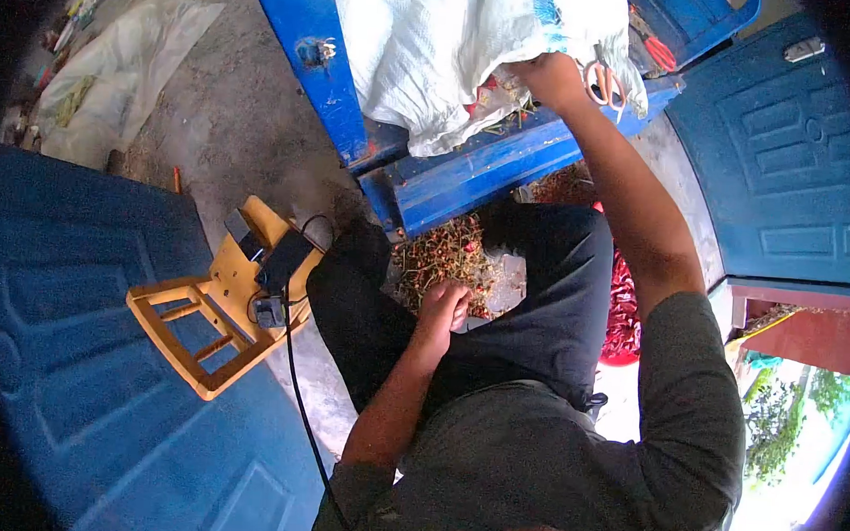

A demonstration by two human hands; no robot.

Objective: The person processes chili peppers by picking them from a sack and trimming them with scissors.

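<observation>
My right hand (550, 80) reaches into the mouth of a white woven sack (426, 64) lying on a blue metal bench (507, 164). Its fingertips are hidden at the sack's edge, near some red and green bits (496, 101) that look like chillies and stems. A pair of scissors with pinkish handles (605, 85) is right beside that hand. My left hand (445, 307) is curled closed above my lap; whatever it holds, if anything, is hidden. Below it, between my knees, lies a heap of chilli stems (440, 261).
Dried red chillies (624, 310) lie by my right leg. A wooden folding chair (221, 298) with black devices and a cable (299, 384) stands to my left. Red-handled scissors (660, 53) rest on the blue surface behind. Blue doors (787, 140) and plastic sheeting (117, 81) flank the area.
</observation>
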